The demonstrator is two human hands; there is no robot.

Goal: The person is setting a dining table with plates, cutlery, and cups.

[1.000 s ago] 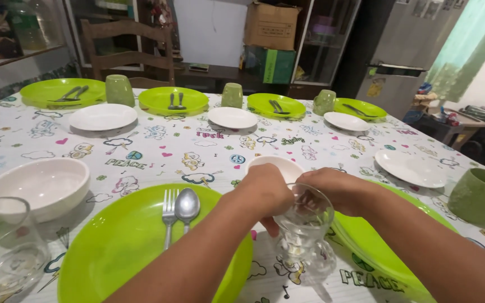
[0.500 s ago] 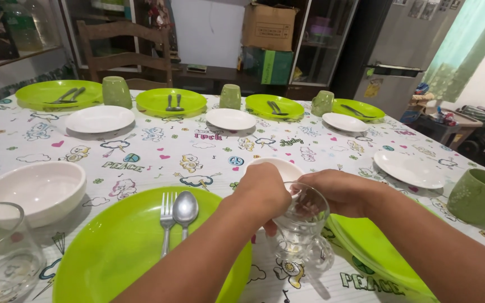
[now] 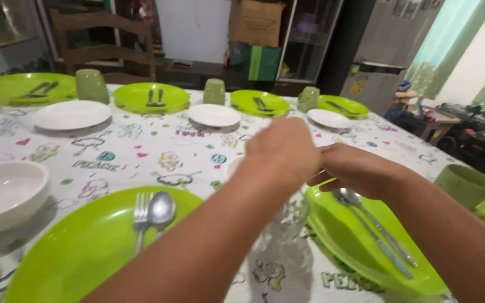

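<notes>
Left hand [image 3: 284, 148], right hand [image 3: 360, 168] raised together, fingers curled; grip contents hidden, cannot tell. Clear glass [image 3: 282, 235] on counter [image 3: 141, 151] directly below fingers, between 2 green plates. Lower slowly, avoid knocking rim.

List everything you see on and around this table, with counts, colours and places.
Green plates: six, four along the far edge, two near.
White plates: three, far row.
Green cups: three upside down far, one upright at right.
White bowl: one, near left.
Fork and spoon: on near left plate; another pair on near right plate.
Glass: one, clear, under the hands.
Chair: wooden, behind table.
Left hand, right hand: raised above glass.
</notes>
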